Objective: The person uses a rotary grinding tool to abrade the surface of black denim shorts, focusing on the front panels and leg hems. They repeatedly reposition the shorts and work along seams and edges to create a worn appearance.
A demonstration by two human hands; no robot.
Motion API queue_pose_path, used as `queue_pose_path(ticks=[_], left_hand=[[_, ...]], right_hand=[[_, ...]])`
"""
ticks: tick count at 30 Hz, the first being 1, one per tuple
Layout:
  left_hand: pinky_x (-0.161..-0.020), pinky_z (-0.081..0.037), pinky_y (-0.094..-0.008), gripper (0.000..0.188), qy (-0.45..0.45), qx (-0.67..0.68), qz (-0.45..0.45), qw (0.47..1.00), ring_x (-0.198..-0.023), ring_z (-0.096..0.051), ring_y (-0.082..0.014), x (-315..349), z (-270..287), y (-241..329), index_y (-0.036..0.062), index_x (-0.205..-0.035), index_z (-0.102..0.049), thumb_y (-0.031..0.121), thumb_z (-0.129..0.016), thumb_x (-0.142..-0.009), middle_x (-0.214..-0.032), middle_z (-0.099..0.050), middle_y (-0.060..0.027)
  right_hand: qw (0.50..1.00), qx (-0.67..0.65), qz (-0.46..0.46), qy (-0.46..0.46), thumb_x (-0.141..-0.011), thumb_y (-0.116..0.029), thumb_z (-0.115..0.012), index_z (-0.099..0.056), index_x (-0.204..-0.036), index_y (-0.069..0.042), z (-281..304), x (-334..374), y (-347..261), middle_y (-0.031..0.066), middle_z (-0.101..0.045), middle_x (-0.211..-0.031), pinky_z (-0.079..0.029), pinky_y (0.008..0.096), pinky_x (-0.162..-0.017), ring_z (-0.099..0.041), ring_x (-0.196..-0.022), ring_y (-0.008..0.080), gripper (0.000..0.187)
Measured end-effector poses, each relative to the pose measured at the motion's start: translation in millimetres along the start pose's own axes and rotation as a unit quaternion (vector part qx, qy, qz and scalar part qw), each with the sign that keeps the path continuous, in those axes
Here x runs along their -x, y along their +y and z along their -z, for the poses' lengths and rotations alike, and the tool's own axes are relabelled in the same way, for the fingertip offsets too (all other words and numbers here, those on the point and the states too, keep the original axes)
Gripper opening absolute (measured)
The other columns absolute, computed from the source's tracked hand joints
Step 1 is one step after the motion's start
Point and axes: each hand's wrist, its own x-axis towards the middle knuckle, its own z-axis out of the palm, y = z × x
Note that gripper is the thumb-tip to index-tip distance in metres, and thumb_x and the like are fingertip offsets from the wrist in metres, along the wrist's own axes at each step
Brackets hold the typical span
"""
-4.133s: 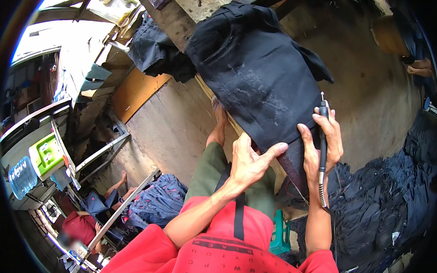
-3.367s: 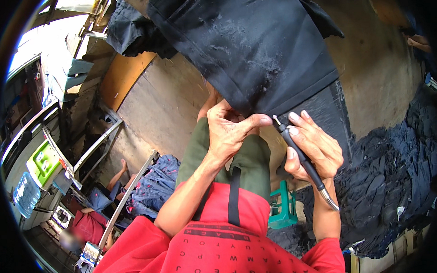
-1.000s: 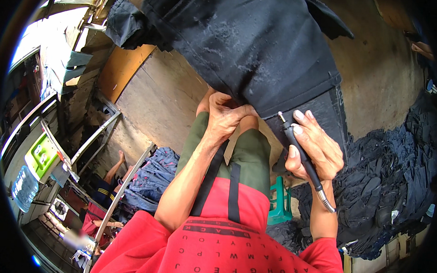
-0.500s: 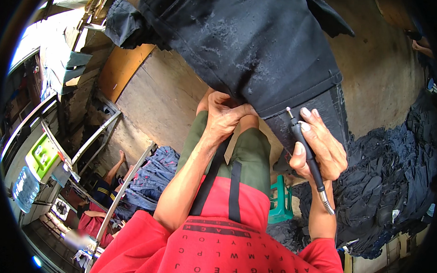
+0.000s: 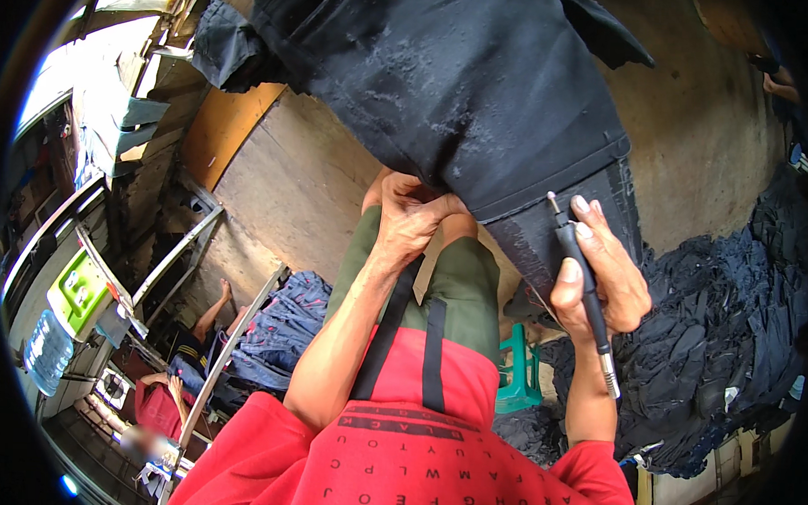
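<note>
Dark denim garment (image 5: 463, 85), coarse and flecked with pale abrasion marks, lay draped across the upper centre of the frame, its seamed hem hanging toward centre right. Left hand (image 5: 409, 221) pinched the hem's edge, fingers closed on the cloth. Right hand (image 5: 599, 277) was wrapped around a slim black pen-shaped tool (image 5: 585, 290), its metal tip touching the denim. Piled dark garments (image 5: 730, 353) crowded the right edge.

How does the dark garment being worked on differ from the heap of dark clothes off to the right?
The black garment lies spread out over a support; the pile of dark clothes sits crumpled on the floor. The garment shows pale scuffed patches; the pile looks evenly dark. The left hand grips the garment's edge and the right hand holds a pen-like tool against it; nobody touches the pile. Both are dark fabric.
</note>
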Motion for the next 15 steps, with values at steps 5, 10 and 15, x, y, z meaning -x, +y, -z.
queue_pose_path(ticks=[5, 10, 15], left_hand=[[-0.095, -0.058, -0.0333, 0.031, 0.039, -0.085, -0.067, 0.993, -0.106, -0.073, -0.0163, -15, -10, -4, -0.0007, -0.119, -0.068, -0.007, -0.081, -0.092, -0.114, -0.077, -0.0062], [-0.104, -0.054, -0.0358, 0.04, -0.094, 0.054, -0.139, 0.984, -0.121, -0.067, -0.016, -19, -13, -9, 0.0024, -0.136, -0.068, 0.0, -0.08, -0.099, -0.134, -0.074, -0.0041], [-0.109, -0.052, -0.037, 0.045, -0.122, 0.022, -0.159, 0.979, -0.126, -0.066, -0.0175, -19, -8, -12, 0.0042, -0.14, -0.065, 0.001, -0.082, -0.098, -0.139, -0.072, -0.0048]], right_hand=[[1.0, -0.016, -0.016, 0.01, -0.088, -0.005, -0.069, -0.076, -0.108, 0.013, 13, -11, 9, 0.0335, -0.079, -0.105, -0.063, 0.0553, -0.103, -0.081, -0.107, 0.0452, 0.027], [0.996, -0.054, 0.057, -0.046, -0.088, -0.007, -0.073, -0.079, -0.107, 0.008, 3, -7, 10, 0.0262, -0.08, -0.098, -0.066, 0.0543, -0.099, -0.082, -0.104, 0.0418, 0.024], [0.991, -0.063, 0.058, -0.098, -0.088, -0.007, -0.076, -0.08, -0.107, 0.006, 3, -9, 4, 0.0189, -0.08, -0.098, -0.067, 0.0537, -0.099, -0.082, -0.106, 0.04, 0.023]])
